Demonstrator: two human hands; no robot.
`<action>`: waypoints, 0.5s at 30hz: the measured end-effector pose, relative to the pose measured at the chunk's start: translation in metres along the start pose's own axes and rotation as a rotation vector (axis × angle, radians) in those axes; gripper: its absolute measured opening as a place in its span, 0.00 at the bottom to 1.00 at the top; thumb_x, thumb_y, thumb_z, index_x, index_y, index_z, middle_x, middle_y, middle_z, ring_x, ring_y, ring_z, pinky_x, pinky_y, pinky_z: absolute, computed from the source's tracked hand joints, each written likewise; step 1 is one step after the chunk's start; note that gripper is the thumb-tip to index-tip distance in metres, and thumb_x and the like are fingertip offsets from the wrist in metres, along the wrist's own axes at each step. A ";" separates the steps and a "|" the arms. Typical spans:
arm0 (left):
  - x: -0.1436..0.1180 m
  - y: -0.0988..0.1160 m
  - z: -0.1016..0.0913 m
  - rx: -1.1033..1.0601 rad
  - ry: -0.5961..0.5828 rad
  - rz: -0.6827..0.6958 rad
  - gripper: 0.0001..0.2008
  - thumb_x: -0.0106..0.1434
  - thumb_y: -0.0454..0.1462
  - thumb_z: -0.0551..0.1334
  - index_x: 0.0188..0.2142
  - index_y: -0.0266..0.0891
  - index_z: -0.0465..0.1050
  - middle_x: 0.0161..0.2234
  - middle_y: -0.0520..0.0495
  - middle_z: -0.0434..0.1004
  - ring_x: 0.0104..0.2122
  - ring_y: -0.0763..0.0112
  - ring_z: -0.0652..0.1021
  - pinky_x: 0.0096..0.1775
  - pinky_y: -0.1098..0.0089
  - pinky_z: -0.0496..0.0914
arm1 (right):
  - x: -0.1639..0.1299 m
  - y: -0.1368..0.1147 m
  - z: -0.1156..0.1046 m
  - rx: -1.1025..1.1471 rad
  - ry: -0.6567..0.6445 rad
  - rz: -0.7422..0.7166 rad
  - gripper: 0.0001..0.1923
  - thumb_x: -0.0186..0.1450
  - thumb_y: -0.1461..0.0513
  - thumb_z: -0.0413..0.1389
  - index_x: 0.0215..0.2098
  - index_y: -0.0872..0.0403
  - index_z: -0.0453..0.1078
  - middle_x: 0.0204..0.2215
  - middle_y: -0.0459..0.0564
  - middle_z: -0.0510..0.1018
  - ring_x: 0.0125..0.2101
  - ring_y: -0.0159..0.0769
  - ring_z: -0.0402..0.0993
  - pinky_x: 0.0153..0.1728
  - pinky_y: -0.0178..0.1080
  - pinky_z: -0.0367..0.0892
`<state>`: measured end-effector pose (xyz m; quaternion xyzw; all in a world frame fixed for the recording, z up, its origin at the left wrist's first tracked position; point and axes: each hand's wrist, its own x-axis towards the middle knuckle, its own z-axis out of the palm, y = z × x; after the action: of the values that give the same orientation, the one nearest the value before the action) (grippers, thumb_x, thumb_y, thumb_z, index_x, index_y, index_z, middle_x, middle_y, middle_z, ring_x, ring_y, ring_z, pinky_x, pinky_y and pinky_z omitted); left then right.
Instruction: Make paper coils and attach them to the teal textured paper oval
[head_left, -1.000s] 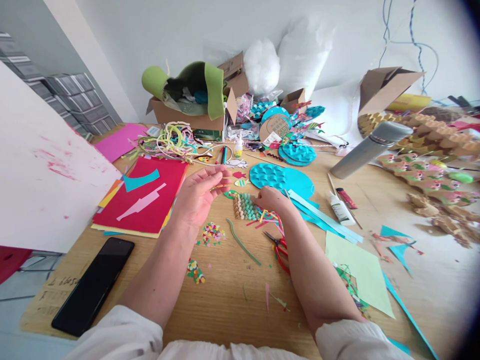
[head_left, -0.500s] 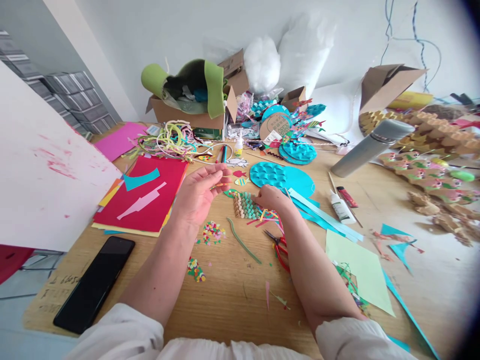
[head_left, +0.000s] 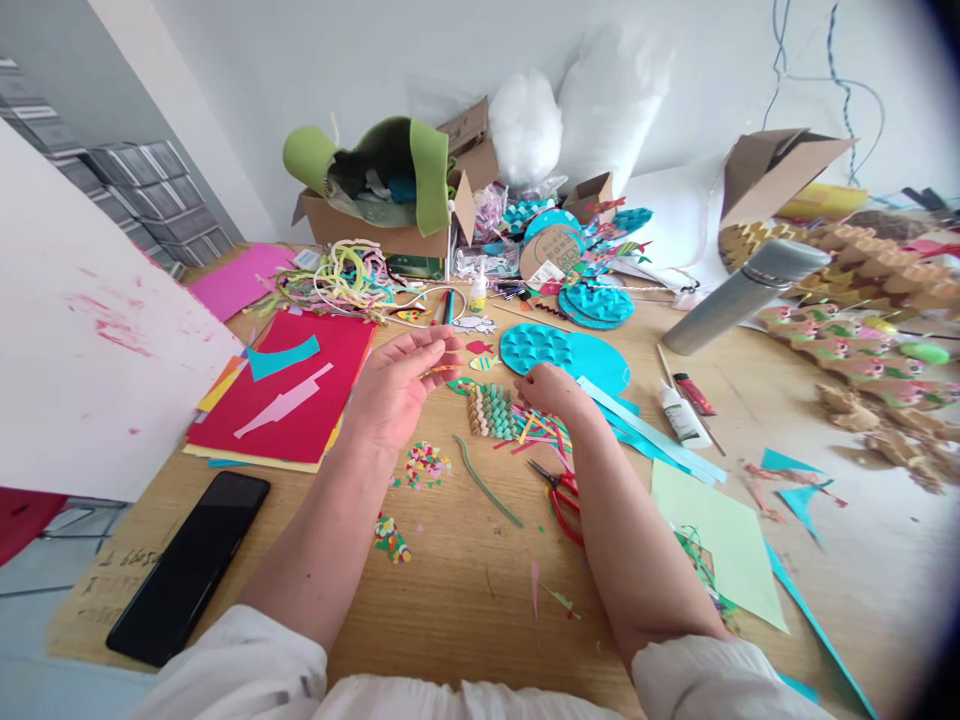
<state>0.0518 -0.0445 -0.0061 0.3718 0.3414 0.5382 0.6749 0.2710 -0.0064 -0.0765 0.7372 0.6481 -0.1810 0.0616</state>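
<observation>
Two hands working around the woven paper piece [head_left: 491,412], which lies flat on the wooden table [head_left: 465,590]. Left hand [head_left: 397,385] is raised just left of the weave, palm up, fingers [head_left: 442,345] loosely spread, pinching a thin orange strip [head_left: 441,372] at the tips. Right hand [head_left: 551,390] sits at the weave's right edge, fingers curled down onto the loose coloured strips [head_left: 540,430]; can't tell if it grips one. To do this well I'd judge: pin the weave with the right, feed the strip flat, no twisting. Red-handled pliers [head_left: 559,492] lie just below-right of the weave, confetti scraps [head_left: 425,464] below-left.
</observation>
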 end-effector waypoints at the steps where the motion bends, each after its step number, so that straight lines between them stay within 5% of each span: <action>1: 0.000 0.000 0.000 0.000 0.000 -0.001 0.11 0.50 0.34 0.70 0.34 0.35 0.78 0.34 0.46 0.80 0.32 0.72 0.78 0.37 0.70 0.70 | 0.001 0.001 0.001 0.002 0.026 0.009 0.19 0.67 0.59 0.47 0.39 0.59 0.80 0.38 0.61 0.82 0.37 0.43 0.78 0.30 0.36 0.62; 15: 0.000 -0.001 0.000 -0.010 -0.014 0.003 0.11 0.50 0.34 0.70 0.35 0.35 0.79 0.33 0.47 0.80 0.33 0.72 0.78 0.37 0.71 0.71 | 0.013 0.000 0.021 0.050 0.085 -0.001 0.14 0.60 0.60 0.56 0.37 0.59 0.79 0.34 0.60 0.81 0.35 0.44 0.77 0.28 0.37 0.60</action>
<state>0.0519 -0.0440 -0.0070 0.3728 0.3335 0.5383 0.6783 0.2683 -0.0011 -0.1001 0.7452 0.6458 -0.1654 0.0155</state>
